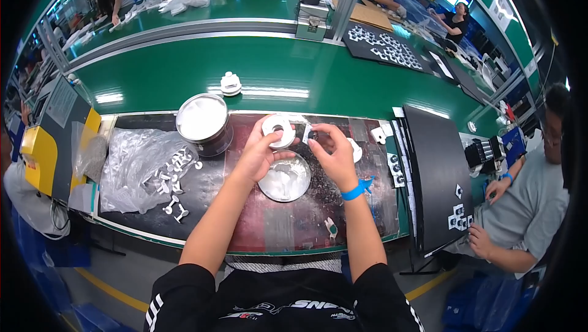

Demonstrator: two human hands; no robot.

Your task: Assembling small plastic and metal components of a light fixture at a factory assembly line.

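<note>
My left hand (264, 151) grips a white ring-shaped plastic part (278, 130), with the thumb at its central hole. Just to the right, my right hand (331, 153) pinches a small white piece with a dark round centre (310, 134). The two parts are close together but look apart. Below them stands a round dish (284, 180) with white paste-like material in it. Another white part (354, 149) lies partly hidden behind my right hand. A blue band (359, 190) circles my right wrist.
An open tin with white contents (204, 123) stands left, beside a plastic bag (138, 167) spilling white T-shaped parts (176, 200). A white stacked part (230, 84) sits beyond. Black boards (438, 173) rise at right, where a co-worker (520, 209) handles small pieces.
</note>
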